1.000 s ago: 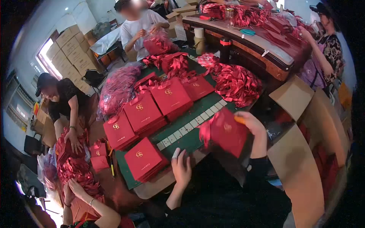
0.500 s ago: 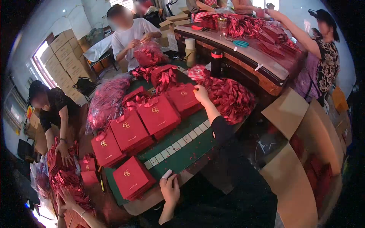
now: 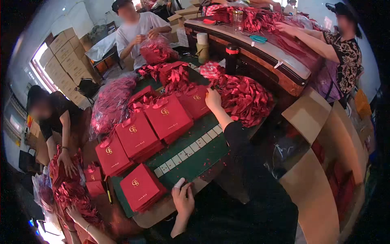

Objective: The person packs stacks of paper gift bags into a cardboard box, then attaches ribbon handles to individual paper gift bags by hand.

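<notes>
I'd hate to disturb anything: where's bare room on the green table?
The green strip between the white cards and the near edge, beyond the wearer's left hand, save for red scraps. Red bag stacks and ribbon piles crowd the far side.

On the green tabletop (image 3: 207, 160), mid-frame, carries stacked red bags (image 3: 168, 118), a row of white rectangles (image 3: 188, 152) and a red ribboned heap (image 3: 247, 99). At upper right, supports a glass jar (image 3: 237, 21) on the brown table (image 3: 284, 59).

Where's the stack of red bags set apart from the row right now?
In the head view, the separate stack lies left of centre on the green tabletop, left of the left hand and beside the left end of the white strip.
</notes>
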Tool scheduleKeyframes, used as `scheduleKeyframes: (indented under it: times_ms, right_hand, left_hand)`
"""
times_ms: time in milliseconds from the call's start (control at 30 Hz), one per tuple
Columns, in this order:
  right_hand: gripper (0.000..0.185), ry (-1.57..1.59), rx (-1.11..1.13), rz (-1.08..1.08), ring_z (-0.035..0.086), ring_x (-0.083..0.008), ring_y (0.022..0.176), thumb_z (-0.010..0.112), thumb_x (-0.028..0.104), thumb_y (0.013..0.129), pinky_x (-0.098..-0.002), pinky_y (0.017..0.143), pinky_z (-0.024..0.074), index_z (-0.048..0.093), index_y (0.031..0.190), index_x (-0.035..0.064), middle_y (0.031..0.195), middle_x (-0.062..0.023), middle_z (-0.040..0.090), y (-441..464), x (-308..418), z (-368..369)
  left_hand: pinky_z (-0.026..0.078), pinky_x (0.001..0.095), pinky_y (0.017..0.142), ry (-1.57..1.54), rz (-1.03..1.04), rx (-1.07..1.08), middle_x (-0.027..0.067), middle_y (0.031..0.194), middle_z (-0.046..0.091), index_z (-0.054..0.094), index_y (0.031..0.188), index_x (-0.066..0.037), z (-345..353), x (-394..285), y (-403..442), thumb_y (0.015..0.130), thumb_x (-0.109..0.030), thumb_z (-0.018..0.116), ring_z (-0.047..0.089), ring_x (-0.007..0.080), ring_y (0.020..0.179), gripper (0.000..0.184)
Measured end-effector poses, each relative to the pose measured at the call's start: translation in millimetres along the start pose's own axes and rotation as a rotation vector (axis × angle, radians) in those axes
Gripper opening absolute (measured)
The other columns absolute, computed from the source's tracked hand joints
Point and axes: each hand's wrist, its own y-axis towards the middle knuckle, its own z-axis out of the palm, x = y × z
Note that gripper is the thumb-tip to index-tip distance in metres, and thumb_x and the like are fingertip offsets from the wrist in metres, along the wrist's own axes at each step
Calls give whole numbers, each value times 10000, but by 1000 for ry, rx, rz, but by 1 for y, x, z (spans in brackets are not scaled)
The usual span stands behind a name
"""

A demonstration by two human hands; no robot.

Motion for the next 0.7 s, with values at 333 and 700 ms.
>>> scheduleKeyframes:
  times_ms: [333, 700]
  right_hand:
    - [263, -345, -220, -153, 509, -312, 992, 563, 165, 812, -451, 799, 440, 611, 1058, 85, 1004, -106, 558, -10, 10, -14]
    - [412, -715, 90, -355, 618, -325, 942, 728, 404, 657, -488, 837, 460, 679, 839, 37, 909, -150, 665, 24, -38, -146]
  left_hand:
    - [466, 392, 809, 213, 420, 55, 121, 1117, 575, 645, 963, -51, -65, -16, 19, 758, -80, 658, 575, 298, 955, 207]
    - [302, 485, 1015, 676, 36, 214, 157, 1408, 339, 476, 1273, -94, -131, 52, 5, 599, -253, 768, 367, 380, 1247, 752]
